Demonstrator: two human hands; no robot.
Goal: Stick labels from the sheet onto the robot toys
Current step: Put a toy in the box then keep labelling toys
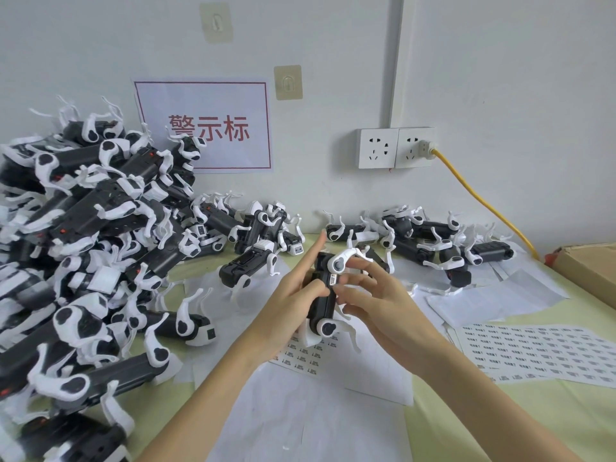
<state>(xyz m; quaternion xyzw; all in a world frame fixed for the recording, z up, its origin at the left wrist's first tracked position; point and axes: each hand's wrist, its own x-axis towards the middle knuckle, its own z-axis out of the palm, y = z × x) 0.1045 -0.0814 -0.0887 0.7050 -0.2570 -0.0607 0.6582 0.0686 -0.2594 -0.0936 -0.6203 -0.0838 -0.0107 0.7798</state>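
Observation:
A black and white robot toy is held upright above the table's middle. My left hand grips its body from the left, thumb across the front and index finger pointing up. My right hand is at the toy's right side, and its fingertips press a small label on the black body. A partly used label sheet lies under the toy. Further right lies a fuller label sheet.
A large heap of robot toys fills the left side. A smaller group of toys lies along the wall at the back right. White backing papers lie about. A cardboard box sits at the right edge, and a yellow cable runs from the wall socket.

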